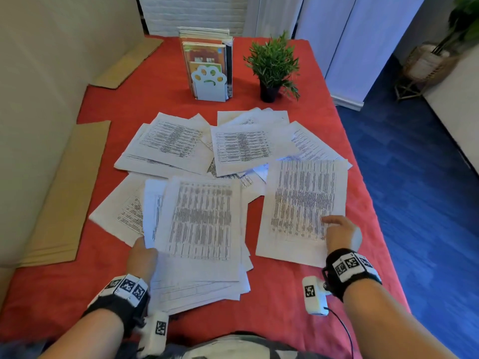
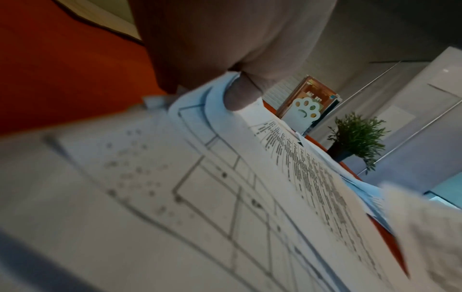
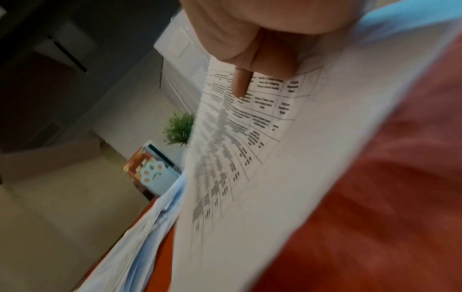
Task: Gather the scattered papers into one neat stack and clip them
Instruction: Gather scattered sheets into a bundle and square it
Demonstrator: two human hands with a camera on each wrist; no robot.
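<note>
Printed white papers lie scattered over the red tablecloth. A rough stack of papers lies in front of me, and my left hand grips its left edge. In the left wrist view the thumb presses on the stack's top sheets. My right hand pinches the lower right part of a single printed sheet, which lies to the right of the stack. The right wrist view shows the right hand's thumb on top of that sheet. More loose sheets overlap behind both.
A paw-shaped bookend holding books and a small potted plant stand at the far side of the table. Cardboard pieces lie along the left edge. The table's right edge drops to a blue floor.
</note>
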